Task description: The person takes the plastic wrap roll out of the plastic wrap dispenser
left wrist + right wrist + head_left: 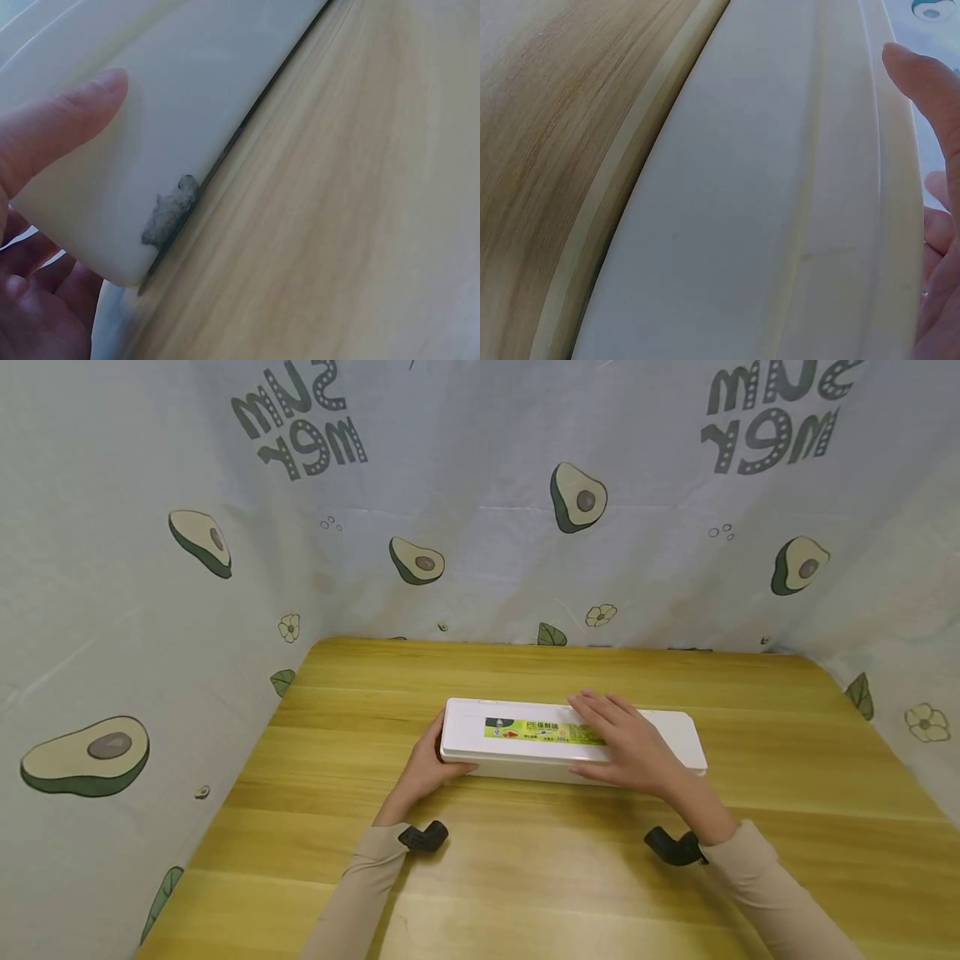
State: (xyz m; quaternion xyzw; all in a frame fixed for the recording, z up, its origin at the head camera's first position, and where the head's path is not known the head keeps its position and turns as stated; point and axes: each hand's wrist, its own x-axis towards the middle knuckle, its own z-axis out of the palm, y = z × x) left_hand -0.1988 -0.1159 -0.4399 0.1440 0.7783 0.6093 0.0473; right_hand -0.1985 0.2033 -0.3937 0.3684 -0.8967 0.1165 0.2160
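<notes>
A long white cling film box (517,768) with a green and yellow label (543,731) lies crosswise on the wooden table, its lid down. The left hand (429,768) grips its left end, thumb along the front face and fingers behind the end. In the left wrist view, a grey patch (171,214) marks the box's lower front corner. The right hand (626,745) lies over the lid right of centre, its fingers straight and pointing back across the top, covering the label's right part. Its thumb (919,75) reaches along the lid's front edge.
The wooden table (525,877) has rounded far corners. A pale curtain (495,585) printed with avocados hangs behind it and at both sides. Black wrist mounts (426,837) sit at the cuffs of beige sleeves (360,885).
</notes>
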